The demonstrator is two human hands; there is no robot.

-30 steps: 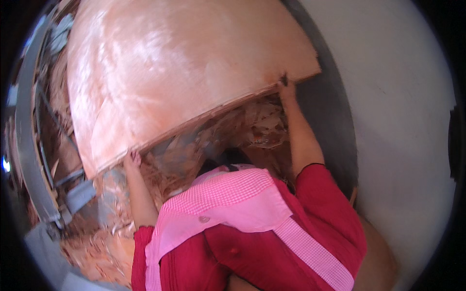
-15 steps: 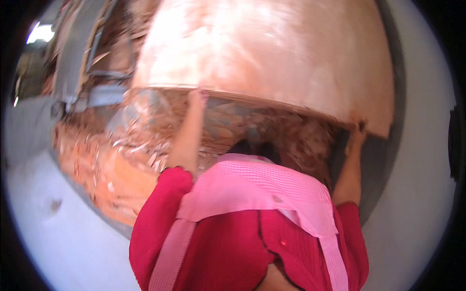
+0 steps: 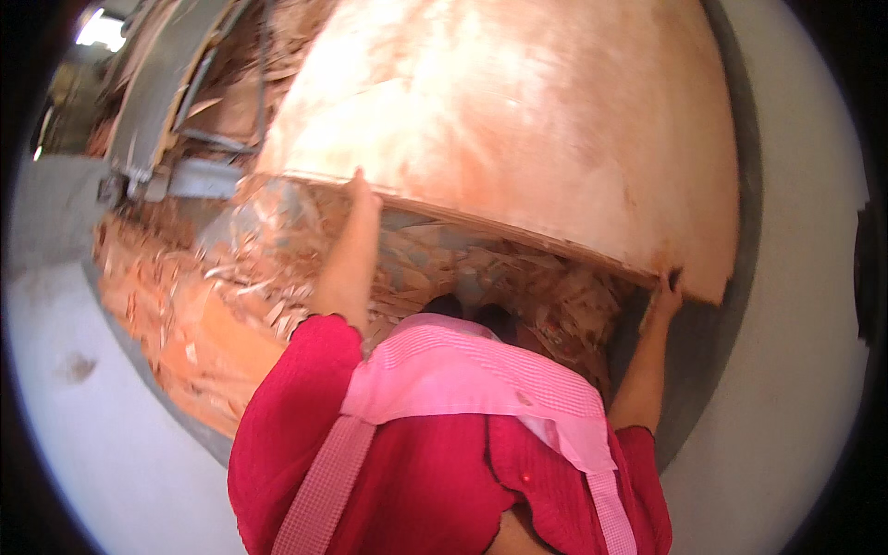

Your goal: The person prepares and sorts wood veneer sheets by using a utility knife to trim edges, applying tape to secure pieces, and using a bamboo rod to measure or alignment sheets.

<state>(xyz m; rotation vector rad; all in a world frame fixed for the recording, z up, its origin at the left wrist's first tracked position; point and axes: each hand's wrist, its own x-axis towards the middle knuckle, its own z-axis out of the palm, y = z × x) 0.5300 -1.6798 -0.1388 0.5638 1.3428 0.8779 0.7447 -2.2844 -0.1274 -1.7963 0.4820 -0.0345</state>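
Head view: reddish wood scraps [image 3: 208,324] litter the ground toward 8 o'clock, a grey metal frame [image 3: 166,92] stands at 10, and a pale wall [image 3: 805,240] rises at 3; the broad wooden sheet [image 3: 518,120] fills 11 to 2 o'clock, its near edge gripped by the left hand [image 3: 364,191] at half past 10 and the right hand [image 3: 664,294] at 3, near the corner, both closed on it

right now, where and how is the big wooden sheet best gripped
Probably by the near edge of the wooden sheet, from the person's side, hands spread toward its two near corners, thumbs on top. It is broad, flat and without a visible handle, and that edge looks raised above the wood scraps. The left hand and right hand hold it there.
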